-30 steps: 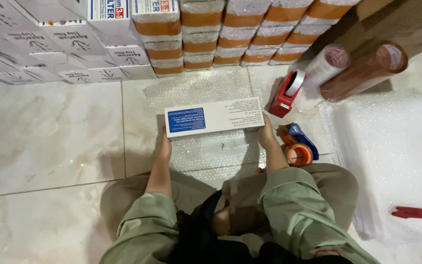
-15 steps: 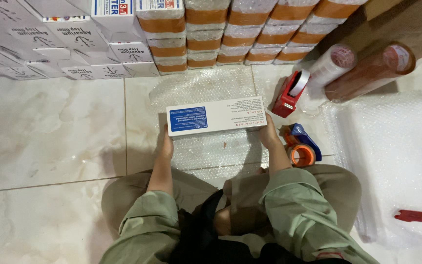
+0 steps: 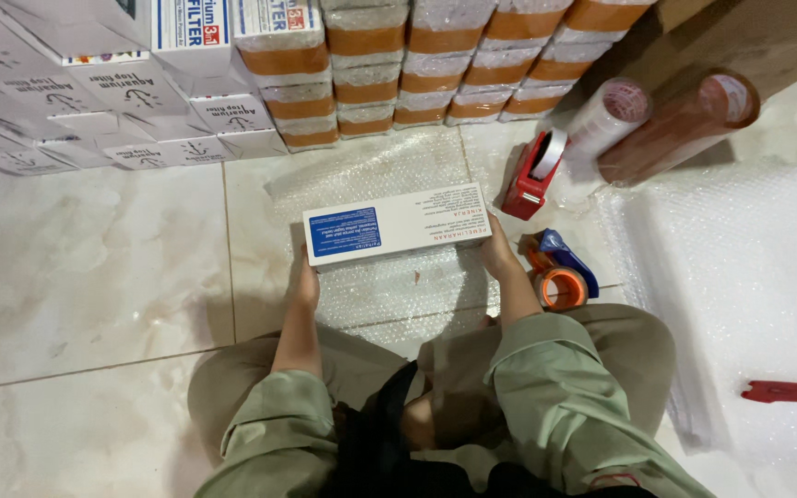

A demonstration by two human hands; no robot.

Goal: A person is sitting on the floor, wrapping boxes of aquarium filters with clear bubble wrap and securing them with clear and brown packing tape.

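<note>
Compared with half a second back: little change. The long white carton sits a touch lower in view and my grip on it is the same; tape tools and stacks have not moved.

Left hand: fingers wrapped on the carton's left end, mostly hidden under it, so how far they curl I cannot tell. Right hand: fingers closed against the right end, thumb side up. The carton is held level between both hands, just above a sheet of bubble wrap spread on the tiled floor, directly ahead of my knees.

Carton: long, flat, white, with a blue rectangular label panel at its left end and fine dark print lines to the right.

At 10 to 11 o'clock: a stack of white cartons with grey line drawings and some blue and red panels. At 12 o'clock: a stack of bubble-wrapped parcels, each banded with brown tape.

At 1 o'clock: a red tape dispenser upright on the floor. Beyond it, a clear tape roll stack and a brown tape roll stack, lying tilted side by side. At 3 o'clock, just beside my right wrist: a blue dispenser with orange tape. At 4 o'clock: a red-handled cutter on a larger bubble wrap sheet.
</note>
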